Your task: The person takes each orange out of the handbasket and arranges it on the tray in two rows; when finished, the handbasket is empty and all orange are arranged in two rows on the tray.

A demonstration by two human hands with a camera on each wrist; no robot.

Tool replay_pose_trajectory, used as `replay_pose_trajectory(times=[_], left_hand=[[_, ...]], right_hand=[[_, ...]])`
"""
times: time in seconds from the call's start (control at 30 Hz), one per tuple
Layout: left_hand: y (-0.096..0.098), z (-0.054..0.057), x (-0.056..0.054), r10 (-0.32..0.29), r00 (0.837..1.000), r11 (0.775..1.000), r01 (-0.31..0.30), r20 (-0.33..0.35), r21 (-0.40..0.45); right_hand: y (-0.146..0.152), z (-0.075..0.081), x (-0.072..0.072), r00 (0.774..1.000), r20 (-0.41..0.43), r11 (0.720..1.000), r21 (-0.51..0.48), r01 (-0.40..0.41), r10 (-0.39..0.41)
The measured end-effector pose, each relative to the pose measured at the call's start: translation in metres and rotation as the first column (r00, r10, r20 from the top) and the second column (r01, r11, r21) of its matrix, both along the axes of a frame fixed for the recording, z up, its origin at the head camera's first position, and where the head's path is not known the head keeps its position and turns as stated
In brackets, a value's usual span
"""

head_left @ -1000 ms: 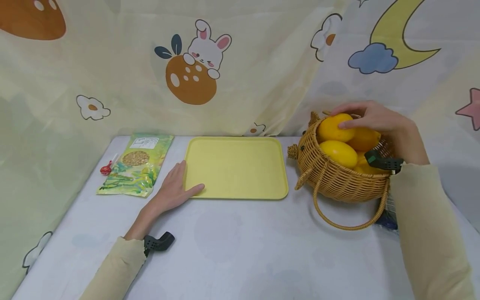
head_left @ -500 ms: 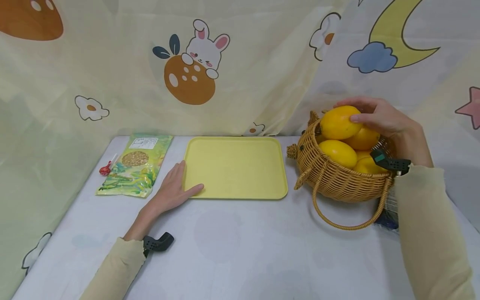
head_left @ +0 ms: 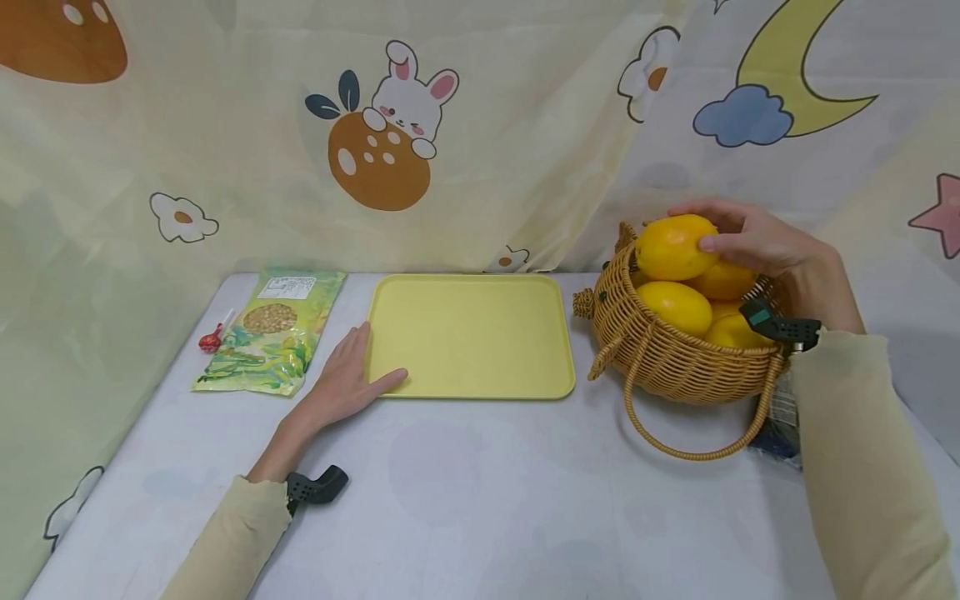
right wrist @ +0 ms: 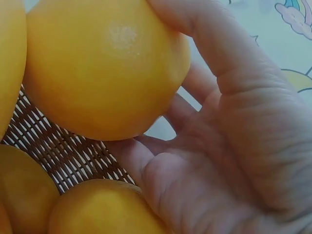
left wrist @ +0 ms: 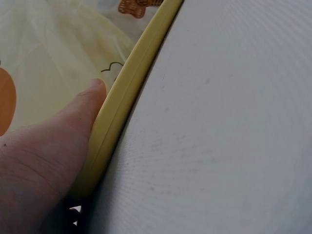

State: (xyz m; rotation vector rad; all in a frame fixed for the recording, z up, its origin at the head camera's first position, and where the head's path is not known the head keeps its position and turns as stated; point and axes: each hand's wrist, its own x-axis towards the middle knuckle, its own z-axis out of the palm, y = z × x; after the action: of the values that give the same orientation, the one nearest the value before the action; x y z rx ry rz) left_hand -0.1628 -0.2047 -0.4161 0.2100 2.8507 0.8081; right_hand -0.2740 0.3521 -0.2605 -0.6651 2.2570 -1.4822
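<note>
My right hand [head_left: 768, 242] grips a yellow lemon [head_left: 675, 247] at the top of a wicker basket [head_left: 682, 371], thumb on the near side. Up close in the right wrist view, the lemon [right wrist: 105, 68] sits between thumb and fingers. Beneath it several more lemons [head_left: 677, 308] lie in the basket. My left hand [head_left: 341, 379] rests at the left end of a yellow tray [head_left: 472, 337], fingers extended along the side and thumb across the near corner. The left wrist view has the thumb [left wrist: 92, 100] against the tray's rim [left wrist: 114, 112].
Left of the tray lies a green bag of grain [head_left: 273, 329], with a red lollipop [head_left: 211, 340] beside it. The basket's handle [head_left: 697, 455] droops onto the white tabletop [head_left: 480, 500]. A dark plastic-wrapped package [head_left: 776, 437] is partly hidden behind the basket and right sleeve. Printed cloth hangs behind.
My right hand has raised the lemon slightly off the others and shifted right, then come slightly back left and down. The left hand has stayed at the tray.
</note>
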Motion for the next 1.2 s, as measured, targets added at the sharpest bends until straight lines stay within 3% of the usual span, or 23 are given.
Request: replay_pose_trajectory(times=[0.27,0.53,0.77,0.93,1.2], left_hand=[[0.0006,0.0010,0.0009,0.000,1.000,1.000,0.000,0.007,0.000],[0.0013,0.0021,0.0005,-0.001,1.000,1.000,0.001,0.003,0.000],[0.0023,0.0045,0.0019,0.001,1.000,1.000,-0.001,-0.010,0.006],[0.0013,0.0033,0.0015,0.001,1.000,1.000,-0.001,-0.003,0.001],[0.0007,0.0011,-0.0010,0.000,1.000,1.000,0.000,0.011,-0.007]], right_hand=[[0.0013,-0.0013,0.0003,0.996,0.058,0.991,-0.117,-0.063,0.070],[0.0053,-0.0035,-0.0029,0.980,0.091,0.973,-0.163,-0.163,0.179],[0.0031,-0.0029,-0.0027,0.970,0.136,0.961,-0.219,-0.168,0.201],[0.0013,-0.0021,-0.0008,0.976,0.121,0.970,-0.187,-0.155,0.179],[0.0016,-0.0013,-0.0051,0.969,0.075,0.968,-0.108,-0.227,0.235]])
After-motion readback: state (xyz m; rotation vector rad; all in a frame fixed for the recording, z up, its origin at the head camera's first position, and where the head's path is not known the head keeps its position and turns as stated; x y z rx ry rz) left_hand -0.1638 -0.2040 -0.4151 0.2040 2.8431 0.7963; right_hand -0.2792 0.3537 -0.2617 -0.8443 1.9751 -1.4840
